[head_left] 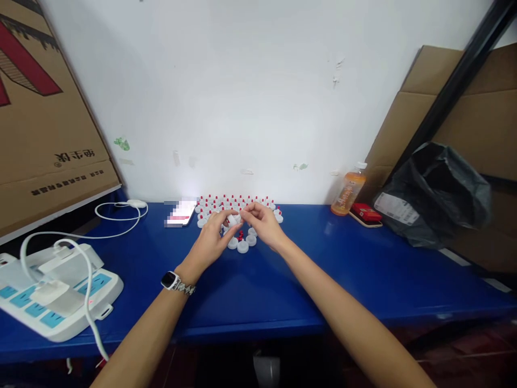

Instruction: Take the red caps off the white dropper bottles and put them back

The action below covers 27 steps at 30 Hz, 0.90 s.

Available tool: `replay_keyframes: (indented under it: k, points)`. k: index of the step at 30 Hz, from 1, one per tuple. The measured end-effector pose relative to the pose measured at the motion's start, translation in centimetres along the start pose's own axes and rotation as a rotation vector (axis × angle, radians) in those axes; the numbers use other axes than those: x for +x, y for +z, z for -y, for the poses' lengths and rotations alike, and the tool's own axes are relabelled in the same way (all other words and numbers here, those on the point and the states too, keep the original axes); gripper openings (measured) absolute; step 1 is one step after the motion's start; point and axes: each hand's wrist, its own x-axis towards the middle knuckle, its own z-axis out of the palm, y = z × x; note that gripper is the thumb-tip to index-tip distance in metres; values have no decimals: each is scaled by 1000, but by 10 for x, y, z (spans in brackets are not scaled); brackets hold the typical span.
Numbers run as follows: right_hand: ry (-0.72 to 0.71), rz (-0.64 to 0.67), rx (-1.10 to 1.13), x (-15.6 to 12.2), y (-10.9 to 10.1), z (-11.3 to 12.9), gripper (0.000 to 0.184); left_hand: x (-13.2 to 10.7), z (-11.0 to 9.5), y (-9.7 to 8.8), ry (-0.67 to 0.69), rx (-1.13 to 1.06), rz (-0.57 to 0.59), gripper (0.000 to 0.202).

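Presently, the left hand [212,237] has thumb and fingers closed around a white cap [233,220], raised above the table [250,291]; the right hand [262,223] has its fingertips bunched at the cap's edge, their hold indiscernible. A slack grip could drop the cap, scattering the red tips [240,236] below or jolting the bare caps [243,247] beside them. Farther right, the bottle [350,188] contains orange liquid [345,200]; the bag's [440,188] contents are hidden.
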Motion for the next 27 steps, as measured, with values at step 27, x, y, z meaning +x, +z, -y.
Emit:
replay_keyframes:
  k: [27]
  points:
    - [-41,110,-87,7,-4,-14,27,-2,14,2,-92,12,42,37]
